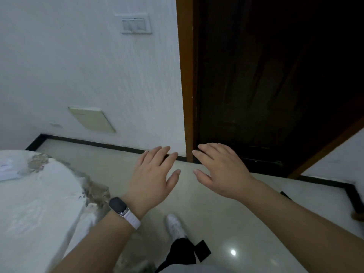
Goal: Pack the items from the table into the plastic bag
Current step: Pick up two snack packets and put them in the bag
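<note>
The person is standing just right of the round table, which is wearing a white cloth with a grey-brown floral border. Both bare arms are reaching forward over the pale glossy floor, off the table's right side.

The left hand is hovering palm down, the nearer of the two to the table. Its fingers are lying straight and close together with the thumb angled out, holding nothing. A smartwatch on a white band is sitting on that wrist, just off the table's edge. The right hand is hovering just beyond the left one, farther from the table, also palm down. Its fingers are straight, slightly spread and empty. The two hands are staying apart, not touching.

A pale flat object is lying on the table at its far left side, well away from both hands. It is too blurred to name.

Past the table, a light switch and a beige panel are showing on the white wall. Farther right of the table, a dark door is standing in a brown frame. A white shoe is resting on the floor right of the table.
</note>
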Demonstrator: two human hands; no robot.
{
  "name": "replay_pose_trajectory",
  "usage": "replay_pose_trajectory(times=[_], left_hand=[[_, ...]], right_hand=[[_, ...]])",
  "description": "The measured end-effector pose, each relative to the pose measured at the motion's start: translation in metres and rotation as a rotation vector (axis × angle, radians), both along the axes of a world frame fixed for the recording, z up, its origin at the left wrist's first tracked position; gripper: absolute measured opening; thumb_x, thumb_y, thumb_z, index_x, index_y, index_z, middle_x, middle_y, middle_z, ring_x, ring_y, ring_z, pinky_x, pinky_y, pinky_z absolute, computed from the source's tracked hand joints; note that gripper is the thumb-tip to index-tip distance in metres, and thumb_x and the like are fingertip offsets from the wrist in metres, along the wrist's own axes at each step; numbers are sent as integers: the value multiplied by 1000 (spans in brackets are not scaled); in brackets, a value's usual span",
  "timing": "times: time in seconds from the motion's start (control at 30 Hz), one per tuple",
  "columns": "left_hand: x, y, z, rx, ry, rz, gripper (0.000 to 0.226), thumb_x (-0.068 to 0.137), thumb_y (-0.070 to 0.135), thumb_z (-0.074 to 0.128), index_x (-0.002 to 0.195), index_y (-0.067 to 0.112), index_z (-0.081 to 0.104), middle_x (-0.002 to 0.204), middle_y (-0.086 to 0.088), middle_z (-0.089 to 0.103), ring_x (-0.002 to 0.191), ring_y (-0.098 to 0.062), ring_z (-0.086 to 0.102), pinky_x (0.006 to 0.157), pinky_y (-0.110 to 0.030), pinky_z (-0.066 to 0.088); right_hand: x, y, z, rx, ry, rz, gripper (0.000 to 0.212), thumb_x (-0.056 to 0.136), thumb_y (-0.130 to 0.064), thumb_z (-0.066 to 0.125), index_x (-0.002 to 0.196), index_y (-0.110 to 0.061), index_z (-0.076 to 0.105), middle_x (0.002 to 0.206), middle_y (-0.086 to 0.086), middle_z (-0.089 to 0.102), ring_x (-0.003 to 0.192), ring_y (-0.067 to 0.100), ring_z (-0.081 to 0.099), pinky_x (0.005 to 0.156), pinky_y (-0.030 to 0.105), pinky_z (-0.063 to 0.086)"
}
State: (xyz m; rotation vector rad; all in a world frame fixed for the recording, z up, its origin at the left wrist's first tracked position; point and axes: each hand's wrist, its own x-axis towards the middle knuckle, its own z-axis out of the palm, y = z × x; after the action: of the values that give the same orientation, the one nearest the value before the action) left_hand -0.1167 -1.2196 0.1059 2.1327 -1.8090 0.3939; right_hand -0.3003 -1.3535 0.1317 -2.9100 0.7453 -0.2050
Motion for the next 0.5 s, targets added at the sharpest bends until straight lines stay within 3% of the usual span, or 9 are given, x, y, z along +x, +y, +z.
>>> replay_pose_trajectory(times=[0.23, 0.5], left_hand=[[117, -78, -6, -79, 80, 43, 42, 90, 39, 62, 125, 15, 61, 132, -11, 61, 122, -32, 55, 97, -52, 45], [243, -111, 3, -144, 95, 164, 42, 90, 38, 61, 124, 14, 64, 130, -12, 61, 120, -33, 56, 99, -51, 44]], right_hand=[[123, -79, 12, -76, 55, 79, 54, 95, -53, 39, 138, -23, 50, 141, 0, 52, 133, 20, 43, 112, 38, 28], [266, -132, 20, -117, 3, 186, 54, 94, -51, 42, 136, -19, 55, 140, 4, 53, 130, 24, 46, 110, 40, 32]])
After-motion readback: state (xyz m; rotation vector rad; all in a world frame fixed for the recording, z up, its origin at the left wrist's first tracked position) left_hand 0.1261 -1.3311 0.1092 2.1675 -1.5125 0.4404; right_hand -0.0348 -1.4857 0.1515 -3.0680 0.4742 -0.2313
